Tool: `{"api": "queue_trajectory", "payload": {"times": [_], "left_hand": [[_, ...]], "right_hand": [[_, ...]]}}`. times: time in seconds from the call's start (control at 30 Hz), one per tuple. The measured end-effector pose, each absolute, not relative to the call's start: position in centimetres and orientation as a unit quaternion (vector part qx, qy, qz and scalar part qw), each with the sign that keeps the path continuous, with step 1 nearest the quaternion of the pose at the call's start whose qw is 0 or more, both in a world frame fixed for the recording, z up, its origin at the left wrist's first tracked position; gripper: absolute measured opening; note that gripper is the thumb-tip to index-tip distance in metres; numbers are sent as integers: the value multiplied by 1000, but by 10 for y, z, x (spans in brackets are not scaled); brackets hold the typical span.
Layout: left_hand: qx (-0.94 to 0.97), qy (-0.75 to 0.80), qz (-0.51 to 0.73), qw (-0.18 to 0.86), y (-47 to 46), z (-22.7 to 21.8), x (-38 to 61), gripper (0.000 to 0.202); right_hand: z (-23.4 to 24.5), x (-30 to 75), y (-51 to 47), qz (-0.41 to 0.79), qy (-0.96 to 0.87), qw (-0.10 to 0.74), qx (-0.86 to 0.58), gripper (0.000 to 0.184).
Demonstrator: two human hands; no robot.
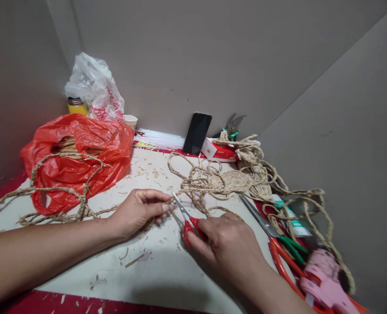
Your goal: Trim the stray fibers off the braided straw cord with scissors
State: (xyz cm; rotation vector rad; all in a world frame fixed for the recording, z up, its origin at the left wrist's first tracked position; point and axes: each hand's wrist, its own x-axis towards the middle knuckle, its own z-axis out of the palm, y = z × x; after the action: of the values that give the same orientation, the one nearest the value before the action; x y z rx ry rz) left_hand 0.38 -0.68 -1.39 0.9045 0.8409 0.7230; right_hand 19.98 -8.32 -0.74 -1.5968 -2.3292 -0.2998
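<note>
My left hand (144, 212) is closed, pinching a braided straw rope (147, 225) between thumb and fingers. In my right hand (226, 237) is a small pair of scissors (187, 220) with red handles, thumb and fingers in the loops. The blades are parted, their tips beside my left fingertips; whether they touch the rope I cannot tell. Just beyond my hands lies a round coiled mat (231, 181) of braided straw, with loose loops of rope around it. More braided rope (82, 205) runs across the left side of the table.
A red plastic bag (115, 144) with dry straw (71, 146) stands at the left. At the back are a white plastic bag (93, 83), a paper cup (131, 121) and a phone (197, 133). Large shears (268, 229) and a pink glue gun (324, 283) lie right. Straw scraps litter the white tabletop (167, 270).
</note>
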Motion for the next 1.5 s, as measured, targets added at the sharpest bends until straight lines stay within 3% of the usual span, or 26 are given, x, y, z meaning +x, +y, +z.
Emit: {"api": "queue_trajectory", "payload": {"times": [0.33, 0.4, 0.57, 0.8, 1.07, 1.33, 1.5], "left_hand": [[405, 370, 331, 768, -6, -16, 2, 27], [406, 367, 325, 771, -6, -16, 2, 28], [474, 364, 307, 741, -9, -16, 1, 28], [674, 301, 300, 604, -19, -18, -1, 21], [546, 347, 212, 733, -19, -18, 3, 39], [473, 328, 214, 789, -14, -10, 3, 33], [474, 356, 265, 760, -14, -10, 1, 22]], "right_hand": [[-9, 204, -79, -17, -792, 217, -571, 36], [-9, 203, -77, 78, -758, 273, -587, 37], [-5, 200, -75, 449, -529, 420, -585, 37], [2, 196, -73, 649, -288, 534, -460, 33], [4, 203, -68, 636, -294, 587, -406, 27], [6, 218, -63, 581, -401, 593, -386, 27], [4, 235, -57, 581, -423, 534, -445, 31]]}}
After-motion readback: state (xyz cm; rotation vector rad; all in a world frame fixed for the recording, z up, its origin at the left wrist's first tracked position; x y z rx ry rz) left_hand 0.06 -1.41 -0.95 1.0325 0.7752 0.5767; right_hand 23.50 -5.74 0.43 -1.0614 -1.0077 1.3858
